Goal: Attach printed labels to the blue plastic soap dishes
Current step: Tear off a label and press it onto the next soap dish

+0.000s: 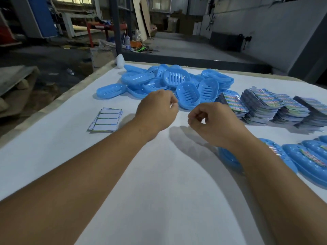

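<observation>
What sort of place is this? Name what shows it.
Probably a small factory or warehouse packing floor: a heap of blue soap dishes, stacks of printed labels on a white-covered table, and bare concrete floor beyond.

Table (53, 147) ahead. At its far side, a heap of dishes (169, 82), piled on one another. Right of the heap, label stacks (270, 106) in a row, side by side. Nearer, at the right edge, labelled dishes (307, 161) overlapping in a line. Left of centre, a small pile of backing sheets (106, 120) lies alone. A bottle (120, 61) stands at the far left corner, behind the heap.
</observation>
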`<state>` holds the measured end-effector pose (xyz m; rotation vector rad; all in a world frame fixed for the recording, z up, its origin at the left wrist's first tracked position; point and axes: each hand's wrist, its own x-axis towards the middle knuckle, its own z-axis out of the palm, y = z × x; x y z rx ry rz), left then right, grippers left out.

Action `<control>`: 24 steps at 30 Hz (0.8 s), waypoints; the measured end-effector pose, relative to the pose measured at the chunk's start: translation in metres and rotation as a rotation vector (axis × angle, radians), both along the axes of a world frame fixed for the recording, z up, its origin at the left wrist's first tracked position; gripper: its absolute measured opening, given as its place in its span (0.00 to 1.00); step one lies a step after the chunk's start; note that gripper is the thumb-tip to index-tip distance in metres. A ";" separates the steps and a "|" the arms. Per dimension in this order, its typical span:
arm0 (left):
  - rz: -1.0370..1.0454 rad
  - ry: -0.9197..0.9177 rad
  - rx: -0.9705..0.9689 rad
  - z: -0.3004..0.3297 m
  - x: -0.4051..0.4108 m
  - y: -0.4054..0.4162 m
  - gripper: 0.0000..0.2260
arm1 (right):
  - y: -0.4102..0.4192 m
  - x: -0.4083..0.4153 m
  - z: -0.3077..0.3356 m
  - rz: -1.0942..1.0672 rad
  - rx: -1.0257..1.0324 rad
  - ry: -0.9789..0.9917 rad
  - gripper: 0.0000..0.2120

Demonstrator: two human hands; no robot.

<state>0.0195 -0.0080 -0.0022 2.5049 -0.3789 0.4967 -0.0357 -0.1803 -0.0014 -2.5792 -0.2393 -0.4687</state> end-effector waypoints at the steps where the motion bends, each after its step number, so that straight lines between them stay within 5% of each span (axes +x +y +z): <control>1: -0.033 0.014 0.010 0.002 0.007 -0.008 0.09 | 0.000 0.000 -0.001 0.008 0.017 0.000 0.04; 15: -0.040 0.071 0.020 -0.002 0.044 -0.062 0.06 | -0.004 0.002 -0.010 0.037 0.165 0.055 0.06; 24: -0.015 0.037 -0.530 0.014 0.035 -0.050 0.06 | -0.005 0.008 -0.007 -0.099 0.249 -0.052 0.06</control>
